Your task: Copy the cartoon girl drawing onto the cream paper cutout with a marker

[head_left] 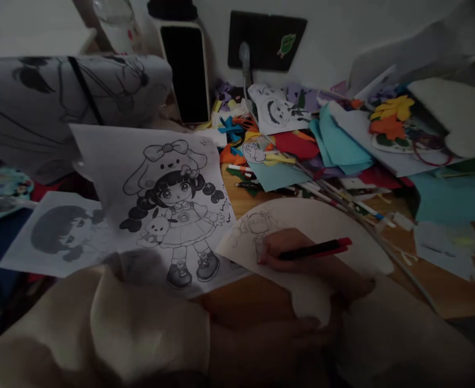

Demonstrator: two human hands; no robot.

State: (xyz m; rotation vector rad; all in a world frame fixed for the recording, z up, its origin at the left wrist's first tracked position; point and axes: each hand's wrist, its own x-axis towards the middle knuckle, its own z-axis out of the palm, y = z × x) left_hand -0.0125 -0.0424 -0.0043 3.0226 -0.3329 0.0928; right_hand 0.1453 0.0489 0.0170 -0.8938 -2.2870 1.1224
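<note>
Pen, one, black with a red end, gripped in the right hand over a white paper; from my end I can't see the tip, fingers cover it. Paper lies on the wooden counter, right of centre, far edge curved, with one faint sketch on it, partly under that hand. Left hand sits in deep shadow at the paper's near edge; I cannot tell whether it pinches the sheet or just rests. Two pale sleeves, both cropped.

Figure pictures, I count three easily: one big sheet, cartoon figure in a dog-eared hat, left of the paper; one smaller sheet beside it, partly covered by it; one cut-out up on the scraps. One phone upright, screen black, hiding most of a black-topped bottle, top cut off. One clear bottle, also cut at the top; I can't make out what either holds. One dark plate on the wall, one green sticker, one plug in it. Scraps in red, orange, blue, purple: too jumbled for me to count. Pale line-drawn thing, far left, cropped, can't tell what.
</note>
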